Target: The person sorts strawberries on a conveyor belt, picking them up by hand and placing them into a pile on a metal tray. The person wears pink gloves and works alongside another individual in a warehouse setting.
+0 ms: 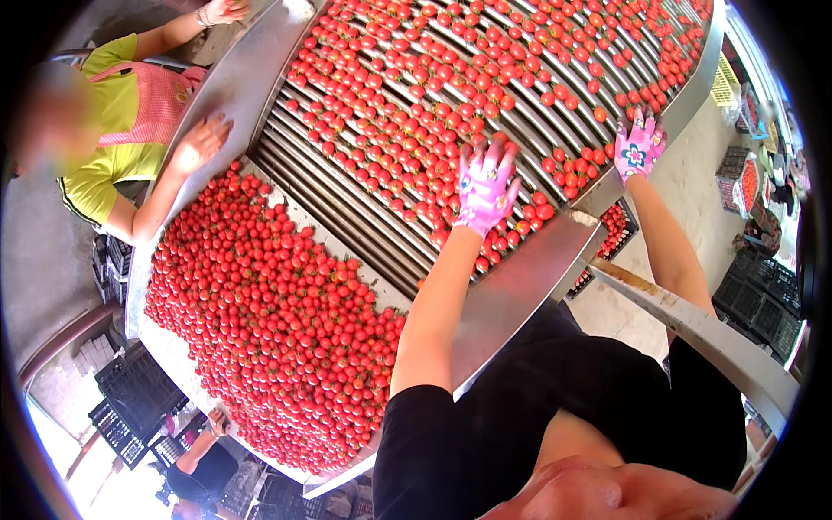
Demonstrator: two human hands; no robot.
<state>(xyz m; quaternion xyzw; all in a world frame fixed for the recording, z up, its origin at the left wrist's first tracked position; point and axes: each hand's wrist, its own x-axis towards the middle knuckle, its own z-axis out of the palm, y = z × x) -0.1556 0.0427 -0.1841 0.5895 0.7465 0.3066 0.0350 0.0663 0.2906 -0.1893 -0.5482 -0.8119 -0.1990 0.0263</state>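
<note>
Many small red tomatoes [416, 130] lie on a metal roller conveyor [344, 201], thinning out towards its lower edge. My left hand [486, 185], in a pink patterned glove with darkened fingertips, reaches over the rollers with its fingers spread among the tomatoes; whether it grips any is hidden. At the conveyor's right metal rim rests my right hand [639, 146], in a like glove with a flower print. Its fingertips are beside tomatoes along that edge, and its hold on any cannot be made out. A large heap of tomatoes [279, 325] fills the tray below the rollers.
A co-worker in a yellow-green shirt [117, 97] has one hand on the far metal rim [240, 78]. Another person [201, 471] stands at the heap's lower end. A grey metal beam [702, 331] crosses beside my right arm. Black crates [760, 299] stand on the floor.
</note>
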